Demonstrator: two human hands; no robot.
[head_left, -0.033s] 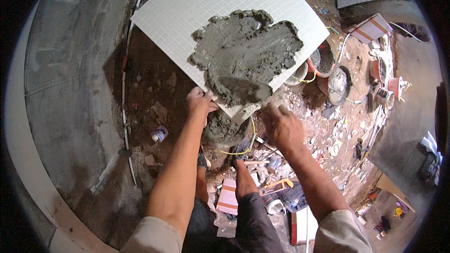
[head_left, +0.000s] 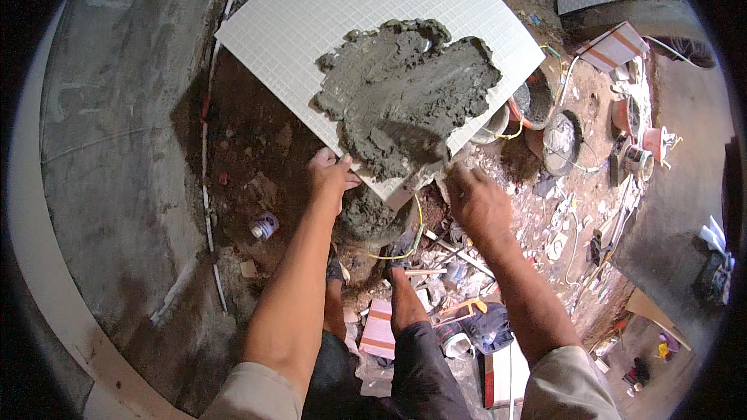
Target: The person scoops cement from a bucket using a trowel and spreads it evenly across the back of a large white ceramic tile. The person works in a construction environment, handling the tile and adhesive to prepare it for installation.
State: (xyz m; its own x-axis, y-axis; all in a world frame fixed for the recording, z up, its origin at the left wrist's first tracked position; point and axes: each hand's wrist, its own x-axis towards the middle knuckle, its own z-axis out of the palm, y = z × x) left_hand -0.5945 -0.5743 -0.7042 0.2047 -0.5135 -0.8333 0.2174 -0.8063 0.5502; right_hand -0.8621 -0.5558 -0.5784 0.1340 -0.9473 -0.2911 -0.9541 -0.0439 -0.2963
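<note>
A large white tile (head_left: pixel 272 39), its upturned face marked with a grid, is held tilted out in front of me, one corner toward me. A thick, uneven bed of wet grey mortar (head_left: pixel 405 85) covers its middle and near part. My left hand (head_left: pixel 331 179) grips the tile's near left edge, thumb on top. By the near right edge, my right hand (head_left: pixel 476 201) is closed around what seems to be a trowel; its dark blade (head_left: pixel 424 138) lies against the mortar and its handle is mostly hidden. Beneath the near corner stands a bucket of mortar (head_left: pixel 373 216).
Several buckets and tubs (head_left: pixel 560 140) stand to the right amid rubble. A striped box (head_left: pixel 615 47) is behind them. Near my feet lie a pink box (head_left: pixel 377 328) and an orange-handled saw (head_left: pixel 467 307). A white pipe (head_left: pixel 206 171) runs along the left, beside a grey concrete surface (head_left: pixel 117 148).
My right hand has shifted slightly to the right, with the trowel at the tile's near right edge. The left hand keeps its hold on the tile.
</note>
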